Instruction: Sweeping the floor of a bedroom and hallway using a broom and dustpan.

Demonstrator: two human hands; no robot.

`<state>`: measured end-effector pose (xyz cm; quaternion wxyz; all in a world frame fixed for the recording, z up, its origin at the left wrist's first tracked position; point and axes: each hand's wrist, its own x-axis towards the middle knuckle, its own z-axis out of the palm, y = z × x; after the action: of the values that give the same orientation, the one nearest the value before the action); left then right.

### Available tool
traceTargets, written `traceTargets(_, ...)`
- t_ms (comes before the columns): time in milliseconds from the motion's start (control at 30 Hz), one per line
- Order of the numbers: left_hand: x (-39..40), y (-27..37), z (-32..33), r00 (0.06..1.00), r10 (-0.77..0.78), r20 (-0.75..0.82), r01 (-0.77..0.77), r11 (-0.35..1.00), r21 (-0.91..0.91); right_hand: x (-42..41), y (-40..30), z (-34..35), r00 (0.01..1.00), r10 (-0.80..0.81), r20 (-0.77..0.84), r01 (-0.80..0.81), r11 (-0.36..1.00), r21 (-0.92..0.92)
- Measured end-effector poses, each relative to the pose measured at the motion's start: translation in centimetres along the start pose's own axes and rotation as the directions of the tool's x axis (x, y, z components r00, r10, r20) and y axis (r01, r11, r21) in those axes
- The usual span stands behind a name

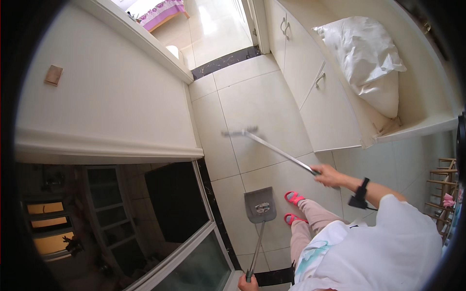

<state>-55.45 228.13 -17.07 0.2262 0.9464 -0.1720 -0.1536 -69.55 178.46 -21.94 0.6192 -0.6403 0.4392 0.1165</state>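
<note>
My right hand (327, 175) grips the dark end of a silver broom handle (280, 150). The broom head (240, 131), grey and blurred, is out at the far end over the pale floor tiles. At the bottom of the view, my left hand (248, 282) holds the dark grip of a long dustpan handle (259, 243). The grey dustpan (260, 205) lies on the floor beside my feet, its wide mouth towards the broom. A pale patch, perhaps a label, shows inside the pan. A black band with a box sits on my right wrist.
White cabinets (327, 112) line the right side, with a white sack (364, 58) on the shelf above. A dark threshold (227, 62) crosses the far doorway. On the left are a white wall (109, 94) and a framed glass panel (193, 254). Wooden rungs (442, 182) stand at far right.
</note>
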Motion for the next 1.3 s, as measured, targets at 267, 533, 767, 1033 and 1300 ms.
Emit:
traceTargets(267,0.9,3.2,-0.6,0.975,-0.176,0.135,0.166,0.983,0.082,30.5,-1.9,-8.0,0.800,-0.400,-0.446,0.189,0.875,-0.445)
traceTargets(533,1.8,2.7,-0.9,0.881,-0.427,0.204,0.411,0.904,0.116,44.0,-2.0,-16.5,0.788,-0.096,-0.608,-0.065,0.969,-0.237)
traceTargets(767,2.4,2.5,-1.0,0.899,-0.376,0.223,0.360,0.926,0.112,38.9,8.6,-12.2,0.793,-0.091,-0.602,0.023,0.993,-0.119)
traceTargets(1033,3.0,1.3,-1.0,0.994,-0.029,0.108,0.026,0.999,0.032,18.1,22.3,3.2,0.730,-0.283,-0.622,0.119,0.949,-0.292)
traceTargets(1300,1.8,-2.8,-0.7,0.991,0.126,0.055,-0.125,0.992,-0.026,-5.0,26.1,15.6,0.831,0.088,-0.549,-0.184,0.975,-0.122)
